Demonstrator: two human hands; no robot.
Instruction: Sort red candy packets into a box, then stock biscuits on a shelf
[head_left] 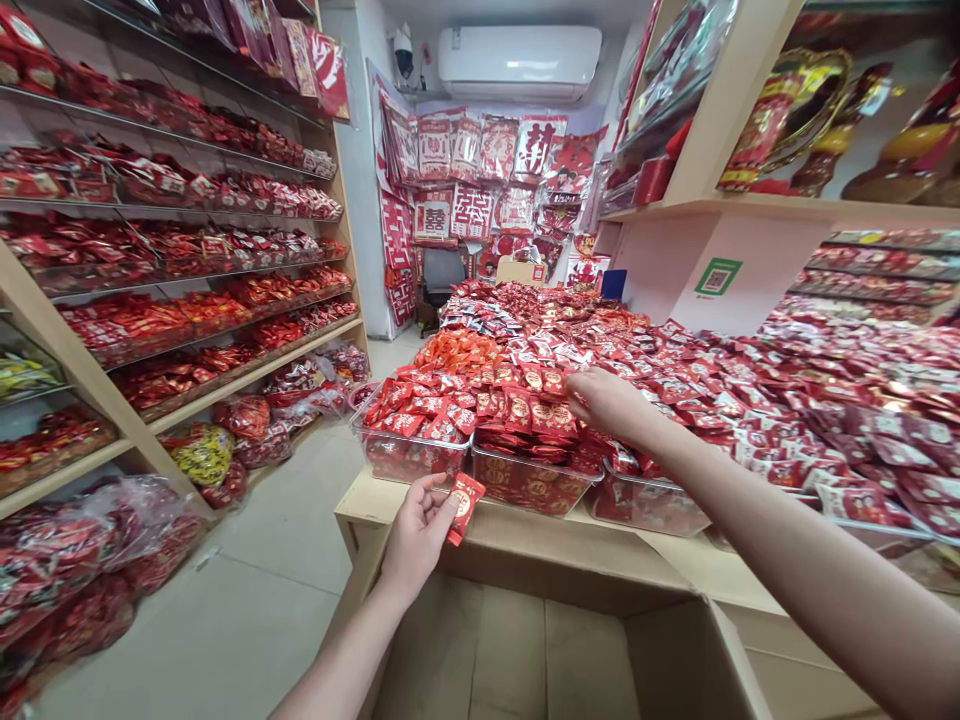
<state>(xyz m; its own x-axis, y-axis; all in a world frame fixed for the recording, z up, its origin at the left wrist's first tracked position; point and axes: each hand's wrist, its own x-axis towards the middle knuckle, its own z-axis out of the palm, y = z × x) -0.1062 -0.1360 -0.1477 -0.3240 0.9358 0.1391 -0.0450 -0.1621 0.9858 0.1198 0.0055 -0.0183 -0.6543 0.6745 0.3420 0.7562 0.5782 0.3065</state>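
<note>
Left-hand fingers: thumb and fingers pinch one small red packet [466,505], gold round print facing up, packet tilted. Left hand [421,530] sits low, by the far wall of an open cardboard box [555,560], in front of the clear bins. Right-hand fingers: curled in at the packets toward the back right of the middle bin [525,485]; can't tell if they grip one. Right hand [604,402] is palm down, its forearm crossing over the right bin [645,505].

Middle bin: same-looking red packets, stacked in rows. Left bin [409,460]: loose red packets, piled to the rim. Right bin: partly hidden by the forearm. All three sit along the near edge of a light wood counter [364,500]. Orange-red packets [457,352] lie behind the left bin, more red and white ones spread back and right.

Box stands open against the counter front, floor seams visible. Left side: shelves [202,265] of red packets, plastic bags [90,560] of them on the floor. Back: gray chair [444,272], hanging red decorations [472,210], white air conditioner [519,62] above. Right: green-framed QR sign [718,277] on a white panel.
</note>
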